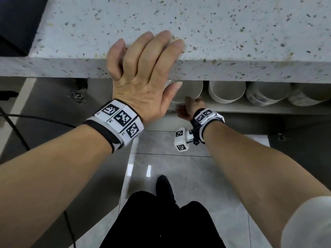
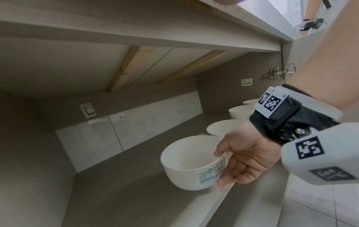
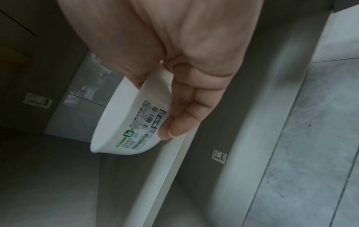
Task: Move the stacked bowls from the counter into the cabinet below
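A white bowl (image 1: 188, 90) with a printed label sits low in the cabinet, at the left end of a row of bowls. My right hand (image 1: 189, 108) grips its near rim. In the left wrist view the thumb lies over the rim of the bowl (image 2: 186, 162) and the fingers (image 2: 233, 176) press its labelled side. The bowl (image 3: 124, 122) tilts slightly at the shelf's front edge; whether it touches the shelf is unclear. My left hand (image 1: 143, 68) rests flat on the speckled counter (image 1: 232, 24) at its front edge, holding nothing.
Three more white bowls (image 1: 227, 91) (image 1: 265, 93) (image 1: 308, 95) stand to the right on the same shelf (image 2: 126, 184). A door hinge (image 1: 77, 94) is at the left side. A black cable (image 1: 35, 119) hangs left. My foot (image 1: 163, 185) is on the tiled floor.
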